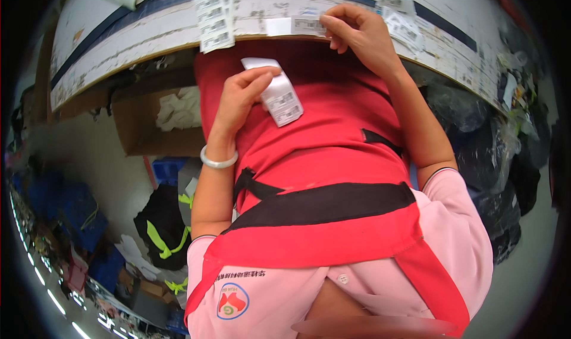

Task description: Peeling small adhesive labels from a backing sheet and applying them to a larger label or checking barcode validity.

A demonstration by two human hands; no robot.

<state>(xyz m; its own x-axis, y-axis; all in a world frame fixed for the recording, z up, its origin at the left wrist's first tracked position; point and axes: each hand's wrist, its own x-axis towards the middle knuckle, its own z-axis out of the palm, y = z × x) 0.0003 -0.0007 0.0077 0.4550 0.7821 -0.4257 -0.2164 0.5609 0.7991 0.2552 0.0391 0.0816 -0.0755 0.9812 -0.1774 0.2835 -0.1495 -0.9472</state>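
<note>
With closed pinch, a long white paper label strip (283, 101) is held by the left hand (239, 95), and a flat grey-white rectangular label (306, 26) by the right hand (364, 36).

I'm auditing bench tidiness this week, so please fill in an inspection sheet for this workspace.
Surface: white table with dark blue bands; its white parts look marked and worn.
Job's things: printed label strips on the table, one group left, another right; a short strip lies between them near the front edge.
Clutter: cardboard box below the table, holding crumpled whitish material.
Hands: left hand holds a label strip over the red apron; right hand pinches the short strip's right end.
Cables: nothing seen.
Surroundings: dark plastic-wrapped bundles on the right; black item with lime-green straps on the left.
</note>
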